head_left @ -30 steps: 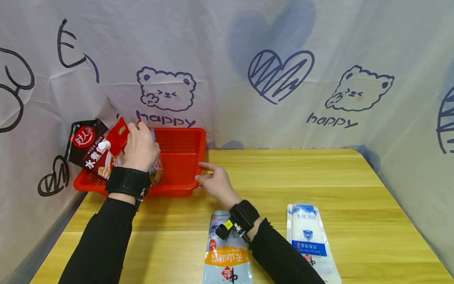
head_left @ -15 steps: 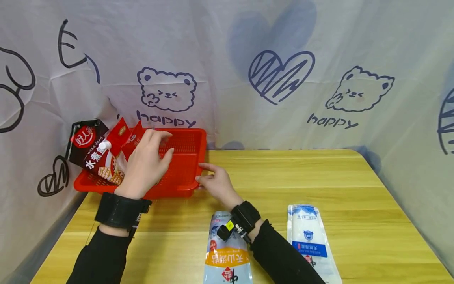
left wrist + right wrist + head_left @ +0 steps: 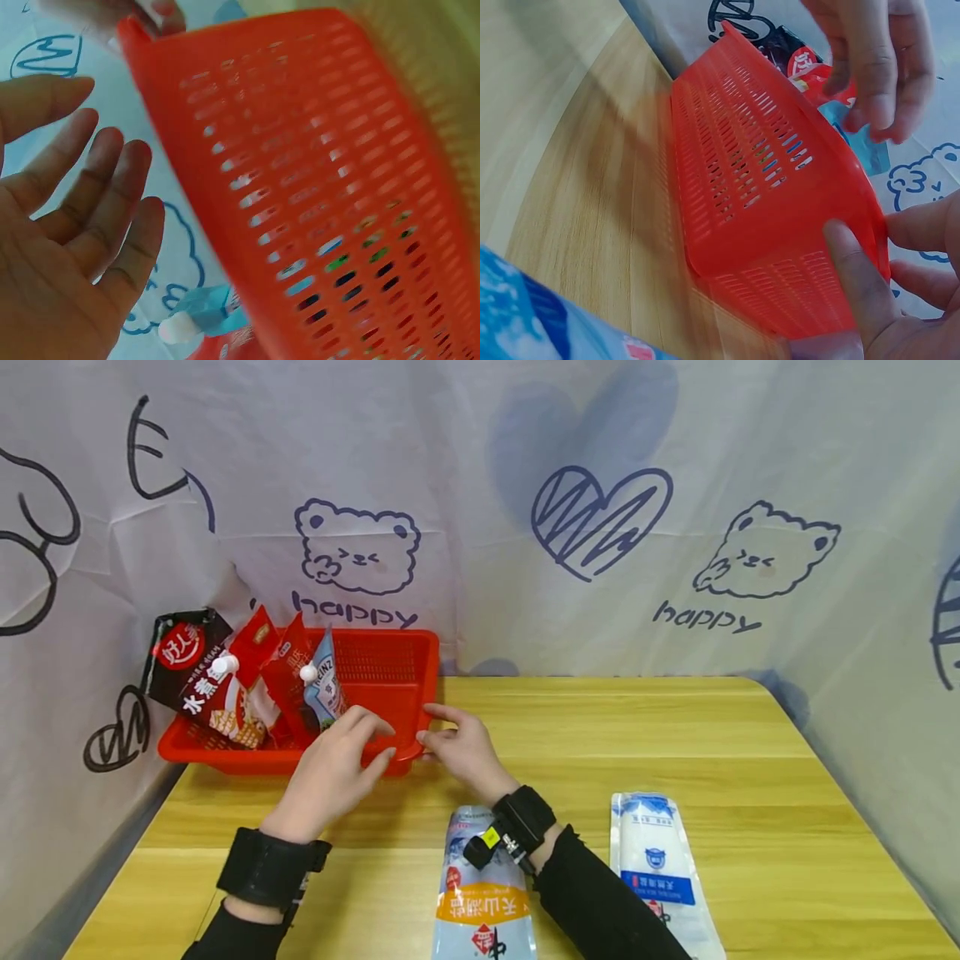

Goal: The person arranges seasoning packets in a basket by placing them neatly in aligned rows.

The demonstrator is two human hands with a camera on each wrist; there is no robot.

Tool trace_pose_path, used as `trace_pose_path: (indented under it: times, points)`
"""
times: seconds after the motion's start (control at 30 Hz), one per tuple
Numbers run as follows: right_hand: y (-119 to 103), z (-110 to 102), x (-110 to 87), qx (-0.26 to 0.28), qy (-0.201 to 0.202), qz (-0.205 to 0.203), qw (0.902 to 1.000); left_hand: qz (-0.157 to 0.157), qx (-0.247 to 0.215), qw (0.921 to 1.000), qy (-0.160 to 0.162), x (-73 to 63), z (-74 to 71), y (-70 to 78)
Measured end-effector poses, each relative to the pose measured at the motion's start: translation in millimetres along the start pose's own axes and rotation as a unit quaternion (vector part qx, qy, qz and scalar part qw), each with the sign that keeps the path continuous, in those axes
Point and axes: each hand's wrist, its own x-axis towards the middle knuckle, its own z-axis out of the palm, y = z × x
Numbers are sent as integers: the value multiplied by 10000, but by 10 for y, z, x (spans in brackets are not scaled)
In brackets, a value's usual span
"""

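My left hand hovers by the front rim of the red plastic basket, fingers loosely bent and nothing between them. My right hand pinches the basket's right rim, its thumb against the outer wall. Several pouches lean in the left and middle of the basket: a black and red packet, two red pouches, one with a white cap, and a pale blue Heinz pouch. In the left wrist view, the open palm faces the camera, apart from the basket.
An orange-banded grey salt bag lies on the wooden table, partly under my right wrist. To its right lies a white and blue salt bag. A white cloth with drawings hangs behind the table and at both sides.
My left hand has let go of a pouch in the basket and drawn back toward the front rim, uncovering the Heinz pouch. The right hand stays on the basket's rim.
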Motion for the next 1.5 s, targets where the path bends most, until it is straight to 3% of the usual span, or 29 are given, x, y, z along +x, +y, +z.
trace_pose_path:
  times: [0.17,0.37,0.5,0.6,0.87,1.13,1.3,1.5]
  points:
    - [-8,-39,-3,-13,27,2,10000,124,124,9998,-104,-21,115,12]
    - [-26,-57,-16,-100,28,13,9999,56,354,9993,41,-44,148,70]
    - [-19,-93,-53,-386,-49,-103,9992,-138,529,9985,86,-54,140,104]
    - [-43,-198,-138,-757,-66,-422,9962,-320,604,9977,38,-52,126,138]
    - [-245,-639,-421,-1979,259,-1703,9650,-587,600,9964,-94,-29,116,182]
    - [-424,-1167,-762,-2651,873,-2152,9358,-534,546,9970,-117,-6,144,208]
    - [-420,-1546,-982,-3190,1174,-1985,9193,-554,544,9969,-156,3,145,212]
    - [-342,-1997,-1231,-3688,1112,-1181,9153,-618,567,9963,-186,-4,142,212]
